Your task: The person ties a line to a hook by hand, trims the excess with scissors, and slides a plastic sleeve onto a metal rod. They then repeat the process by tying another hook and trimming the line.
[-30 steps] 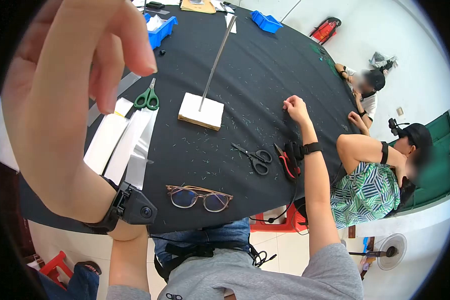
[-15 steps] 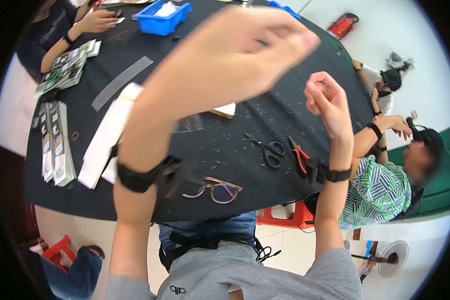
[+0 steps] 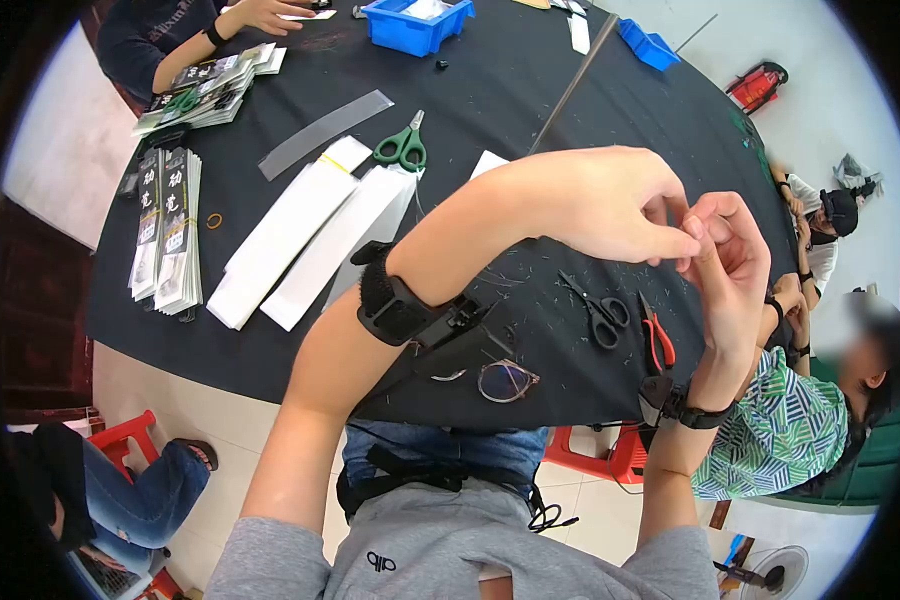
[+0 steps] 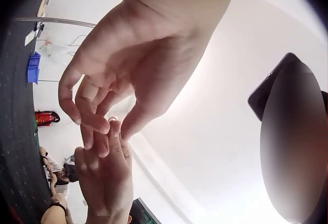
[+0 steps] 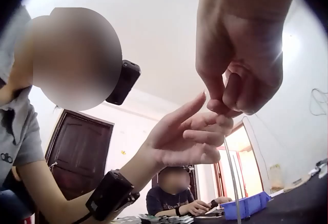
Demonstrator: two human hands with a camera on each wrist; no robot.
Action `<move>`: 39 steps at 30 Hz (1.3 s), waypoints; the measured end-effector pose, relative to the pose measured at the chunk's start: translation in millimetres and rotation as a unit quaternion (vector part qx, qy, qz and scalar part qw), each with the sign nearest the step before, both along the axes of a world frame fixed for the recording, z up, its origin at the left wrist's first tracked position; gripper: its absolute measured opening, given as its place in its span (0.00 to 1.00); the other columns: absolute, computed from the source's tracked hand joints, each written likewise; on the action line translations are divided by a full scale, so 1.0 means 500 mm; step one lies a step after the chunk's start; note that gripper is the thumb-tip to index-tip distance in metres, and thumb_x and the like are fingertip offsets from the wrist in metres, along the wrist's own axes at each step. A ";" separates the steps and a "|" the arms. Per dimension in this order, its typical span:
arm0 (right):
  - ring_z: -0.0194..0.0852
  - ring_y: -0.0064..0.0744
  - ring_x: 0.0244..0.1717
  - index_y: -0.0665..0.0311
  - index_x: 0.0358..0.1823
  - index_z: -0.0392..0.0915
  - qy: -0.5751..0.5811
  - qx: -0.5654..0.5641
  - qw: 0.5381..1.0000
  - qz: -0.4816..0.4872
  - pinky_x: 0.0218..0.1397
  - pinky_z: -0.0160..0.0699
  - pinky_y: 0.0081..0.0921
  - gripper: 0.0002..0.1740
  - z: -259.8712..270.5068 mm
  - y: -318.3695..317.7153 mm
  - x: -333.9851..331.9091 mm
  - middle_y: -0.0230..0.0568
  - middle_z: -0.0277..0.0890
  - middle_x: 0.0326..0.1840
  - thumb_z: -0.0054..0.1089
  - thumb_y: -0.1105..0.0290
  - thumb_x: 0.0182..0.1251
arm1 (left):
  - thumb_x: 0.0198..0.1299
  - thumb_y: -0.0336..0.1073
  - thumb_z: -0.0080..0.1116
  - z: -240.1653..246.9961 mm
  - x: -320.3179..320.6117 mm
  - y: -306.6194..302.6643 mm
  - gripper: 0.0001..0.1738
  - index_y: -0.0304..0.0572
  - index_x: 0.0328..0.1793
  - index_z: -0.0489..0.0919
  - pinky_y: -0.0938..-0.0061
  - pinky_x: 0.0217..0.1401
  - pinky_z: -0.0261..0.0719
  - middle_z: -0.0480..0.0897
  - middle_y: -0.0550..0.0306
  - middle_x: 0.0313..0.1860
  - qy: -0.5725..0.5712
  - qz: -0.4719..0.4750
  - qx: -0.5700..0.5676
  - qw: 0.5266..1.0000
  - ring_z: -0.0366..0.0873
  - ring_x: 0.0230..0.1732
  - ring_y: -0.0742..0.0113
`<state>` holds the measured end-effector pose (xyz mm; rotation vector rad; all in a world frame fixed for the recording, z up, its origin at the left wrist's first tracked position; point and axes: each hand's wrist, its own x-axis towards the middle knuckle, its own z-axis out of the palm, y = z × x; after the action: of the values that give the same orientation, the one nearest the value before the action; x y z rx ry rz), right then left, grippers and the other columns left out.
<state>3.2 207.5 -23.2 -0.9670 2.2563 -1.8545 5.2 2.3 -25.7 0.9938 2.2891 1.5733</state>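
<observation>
In the head view, my left hand (image 3: 610, 205) reaches across to my right hand (image 3: 735, 255), and their fingertips meet. The left wrist view shows my left hand (image 4: 138, 70) with fingers loosely bent and thumb apart, around the tips of my right hand (image 4: 105, 183). Thumb and finger of my right hand (image 5: 241, 75) come together in the right wrist view, other fingers curled, by my left fingertips. Anything thin between them is too small to tell. Behind my left hand, a metal rod (image 3: 575, 85) rises from a white block (image 3: 488, 163), mostly hidden.
On the black table (image 3: 470, 100) lie green scissors (image 3: 402, 150), white strips (image 3: 290, 230), black scissors (image 3: 602, 312), red pliers (image 3: 656, 335), glasses (image 3: 505, 381), packets (image 3: 175, 230) and a blue bin (image 3: 420, 28). People sit at left and right.
My left hand has swung from the left across to the right. My right hand has risen from near the table, and the two hands now touch. The head view has turned left.
</observation>
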 end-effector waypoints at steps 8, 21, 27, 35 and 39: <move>0.69 0.12 0.28 0.68 0.46 0.72 0.008 -0.033 0.999 -0.024 0.26 0.61 0.08 0.06 0.001 -0.017 0.013 0.30 0.76 0.30 0.55 0.76 0.71 | 0.68 0.42 0.54 0.005 0.011 -0.013 0.15 0.36 0.42 0.83 0.80 0.25 0.65 0.78 0.63 0.25 0.043 0.011 -0.006 0.999 0.67 0.23 0.80; 0.82 0.32 0.38 0.71 0.39 0.80 -0.054 -0.121 0.987 0.087 0.45 0.79 0.25 0.07 -0.091 -0.008 -0.003 0.40 0.79 0.29 0.53 0.75 0.71 | 0.71 0.42 0.52 0.078 0.042 -0.047 0.17 0.35 0.44 0.84 0.83 0.18 0.52 0.69 0.72 0.18 -0.106 0.089 0.113 0.984 0.56 0.16 0.84; 0.76 0.40 0.56 0.69 0.32 0.79 -0.053 -0.146 0.983 0.095 0.61 0.73 0.35 0.11 -0.136 0.006 -0.005 0.50 0.77 0.51 0.53 0.71 0.71 | 0.71 0.43 0.52 0.102 0.046 -0.060 0.17 0.36 0.44 0.84 0.83 0.18 0.48 0.64 0.73 0.16 -0.075 0.120 0.081 0.987 0.53 0.16 0.84; 0.83 0.43 0.42 0.67 0.47 0.77 -0.194 -0.282 0.930 0.135 0.50 0.82 0.42 0.10 -0.173 0.000 0.024 0.49 0.81 0.39 0.48 0.71 0.74 | 0.72 0.42 0.51 0.083 0.040 -0.068 0.18 0.32 0.48 0.82 0.81 0.19 0.46 0.59 0.73 0.14 -0.050 0.172 0.159 0.971 0.49 0.16 0.82; 0.83 0.39 0.37 0.69 0.48 0.77 -0.210 -0.290 0.915 0.183 0.44 0.84 0.38 0.11 -0.181 0.007 0.019 0.49 0.82 0.36 0.48 0.71 0.74 | 0.72 0.42 0.50 0.071 0.034 -0.076 0.18 0.32 0.47 0.82 0.81 0.18 0.45 0.59 0.73 0.14 -0.049 0.165 0.181 0.968 0.49 0.15 0.82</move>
<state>12.9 210.7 -113.9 -0.8505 1.2049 -2.3007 22.3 -35.9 9.9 0.5994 2.2321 2.1798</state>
